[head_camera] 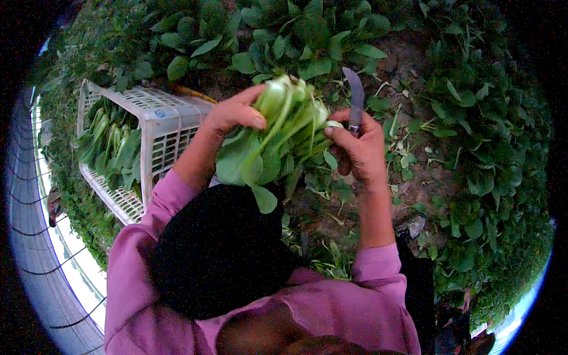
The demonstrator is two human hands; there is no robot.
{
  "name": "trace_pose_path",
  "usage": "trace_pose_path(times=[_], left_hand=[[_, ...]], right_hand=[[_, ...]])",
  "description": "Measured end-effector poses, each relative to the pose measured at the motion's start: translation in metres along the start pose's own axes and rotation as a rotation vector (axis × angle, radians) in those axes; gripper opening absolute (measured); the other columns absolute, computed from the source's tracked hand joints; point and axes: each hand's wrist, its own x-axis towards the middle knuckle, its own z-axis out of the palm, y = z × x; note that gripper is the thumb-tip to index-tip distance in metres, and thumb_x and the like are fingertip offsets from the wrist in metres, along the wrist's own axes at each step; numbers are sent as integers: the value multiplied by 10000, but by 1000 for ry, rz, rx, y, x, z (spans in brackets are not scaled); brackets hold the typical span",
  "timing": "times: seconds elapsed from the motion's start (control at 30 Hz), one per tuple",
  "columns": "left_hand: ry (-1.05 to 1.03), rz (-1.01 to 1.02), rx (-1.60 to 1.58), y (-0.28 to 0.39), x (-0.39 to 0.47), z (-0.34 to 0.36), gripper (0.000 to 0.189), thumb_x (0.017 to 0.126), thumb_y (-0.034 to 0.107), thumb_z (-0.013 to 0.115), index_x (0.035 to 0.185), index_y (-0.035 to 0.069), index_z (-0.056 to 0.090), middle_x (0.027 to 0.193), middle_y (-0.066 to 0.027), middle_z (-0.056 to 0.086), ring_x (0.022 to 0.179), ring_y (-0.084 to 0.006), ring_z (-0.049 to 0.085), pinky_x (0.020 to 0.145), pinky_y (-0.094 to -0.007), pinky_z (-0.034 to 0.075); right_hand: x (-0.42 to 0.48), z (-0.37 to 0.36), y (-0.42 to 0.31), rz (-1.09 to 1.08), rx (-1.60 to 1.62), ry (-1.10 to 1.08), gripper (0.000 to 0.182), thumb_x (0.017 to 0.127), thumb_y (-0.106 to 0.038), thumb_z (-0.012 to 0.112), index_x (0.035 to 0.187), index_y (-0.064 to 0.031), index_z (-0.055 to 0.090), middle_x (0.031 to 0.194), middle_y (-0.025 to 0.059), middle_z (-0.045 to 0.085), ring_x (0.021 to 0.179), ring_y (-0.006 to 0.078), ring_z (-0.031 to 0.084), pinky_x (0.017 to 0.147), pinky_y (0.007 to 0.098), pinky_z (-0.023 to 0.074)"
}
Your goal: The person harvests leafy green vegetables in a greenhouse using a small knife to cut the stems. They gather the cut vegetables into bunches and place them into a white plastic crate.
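Observation:
A bunch of leafy greens (284, 120) with pale, thick stalks, much like bok choy, is in my left hand (237, 111). Its cut stalk bases point up and away from me, and the leaves hang down toward my lap. My right hand (361, 146) grips a knife with a curved blade (356, 93), the blade standing up above the fingers. Between thumb and finger of that same hand is the pale base of a stalk (335, 124) at the bunch's right side. Most of the knife's handle is hidden by the fingers.
To the left, a white plastic crate (171, 113) lies on its side with greens (113, 137) inside. Growing leafy plants (310, 35) stand ahead, and more plants (479, 177) line the right. Trimmed leaves and stalks (404, 155) litter the soil (426, 177).

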Motion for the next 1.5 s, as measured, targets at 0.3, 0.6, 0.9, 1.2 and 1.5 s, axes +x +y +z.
trace_pose_path(times=[0.3, 0.6, 0.9, 1.2, 1.5], left_hand=[[-87, -156, -173, -8, -8, 33, 820, 666, 269, 748, 1354, 32, 371, 1269, -99, 518, 1112, -208, 521, 976, -356, 396], [-32, 39, 268, 23, -19, 33, 630, 668, 247, 743, 1211, 35, 503, 1077, -44, 611, 940, -148, 557, 861, -320, 449], [-20, 6, 452, 45, -40, 34, 586, 653, 226, 761, 1161, 57, 523, 1048, -8, 596, 931, -134, 530, 851, -291, 426], [-101, 202, -205, 49, -42, 31, 567, 757, 230, 661, 1267, 52, 488, 1194, -87, 576, 1029, -205, 576, 900, -349, 456], [119, -81, -260, 74, -71, 39, 460, 649, 350, 765, 1014, 90, 662, 955, -45, 665, 769, -177, 619, 729, -330, 500]], right_hand=[[-27, 18, 9, 82, 18, 132, 258, 724, -144, 726, 901, -15, 590, 729, 51, 608, 526, 114, 550, 444, 259, 471], [-58, 54, -22, -173, -241, 128, 464, 718, -171, 719, 1105, 20, 547, 851, 98, 643, 712, 151, 611, 511, 278, 490], [-34, 68, -46, -388, -972, 279, 307, 736, -201, 625, 973, -9, 594, 810, 207, 614, 758, 358, 602, 699, 425, 480], [-11, 3, -80, -714, -1324, 502, 395, 714, -159, 614, 1095, -78, 548, 685, 134, 546, 643, 287, 591, 549, 388, 487], [-32, 63, -105, -81, -204, -221, 359, 803, -124, 591, 1136, -7, 529, 759, 48, 555, 486, 136, 492, 417, 249, 399]])
